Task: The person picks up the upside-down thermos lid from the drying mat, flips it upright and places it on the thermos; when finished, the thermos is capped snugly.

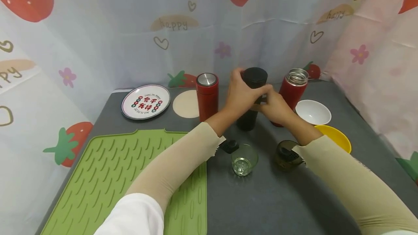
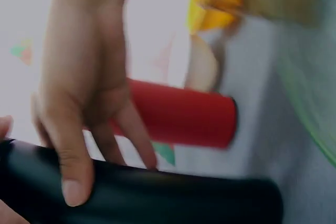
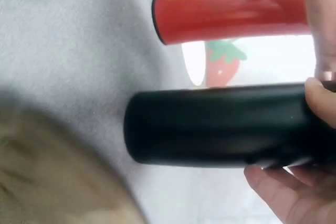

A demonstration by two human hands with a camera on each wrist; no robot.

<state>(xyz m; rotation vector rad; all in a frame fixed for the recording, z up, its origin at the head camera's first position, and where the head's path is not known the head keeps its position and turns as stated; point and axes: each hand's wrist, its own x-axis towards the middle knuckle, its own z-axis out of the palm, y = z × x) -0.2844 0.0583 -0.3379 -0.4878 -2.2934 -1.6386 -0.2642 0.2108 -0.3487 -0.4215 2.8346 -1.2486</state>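
At the grey counter (image 1: 241, 202), we held a black bottle (image 1: 247, 120) in our left grip (image 1: 239, 95) and right grip (image 1: 277, 107). Red flasks (image 1: 208, 99) flanked it.

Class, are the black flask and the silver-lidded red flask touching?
Apart: the right wrist view shows a gap between the black flask and red flask, curtain visible through it.

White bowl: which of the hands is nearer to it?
Right. The right hand grips the black bottle from the right, left of the white bowl; the left hand holds the bottle's upper left, farther away.
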